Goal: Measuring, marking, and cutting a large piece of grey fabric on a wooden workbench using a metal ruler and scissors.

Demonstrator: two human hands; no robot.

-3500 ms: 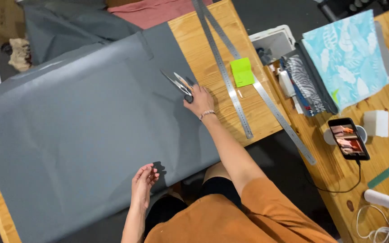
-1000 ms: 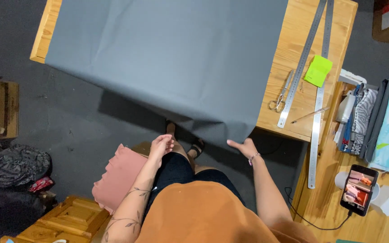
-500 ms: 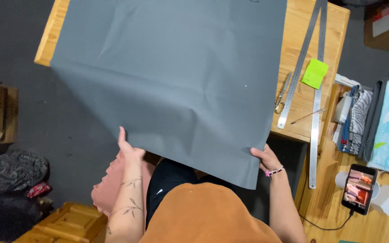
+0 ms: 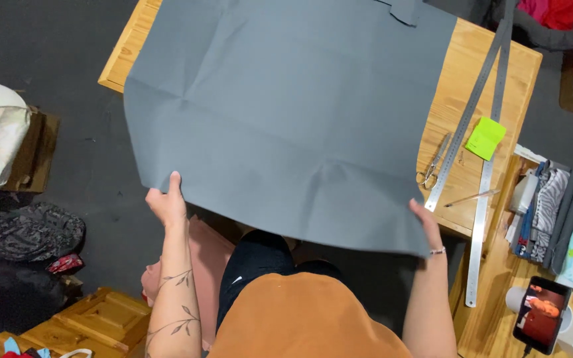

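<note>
A large grey sheet of fabric [image 4: 286,113] with fold creases covers most of the wooden table [image 4: 485,73] and hangs over its near edge. My left hand [image 4: 166,201] grips the sheet's near left corner, lifted off the table. My right hand [image 4: 426,222] grips the near right corner. The near edge is raised between both hands, above my lap.
On the bare right part of the table lie scissors [image 4: 432,162], two long metal rulers [image 4: 482,219], a green sticky pad [image 4: 486,138] and a pencil [image 4: 472,197]. Folded fabrics [image 4: 565,212] and a phone [image 4: 542,313] sit further right. Bags [image 4: 28,232] and a pink cushion [image 4: 200,252] lie on the floor.
Both hands took hold of the sheet's near corners and lifted its hanging edge up toward me. The scissors, held earlier, now lie on the table.
</note>
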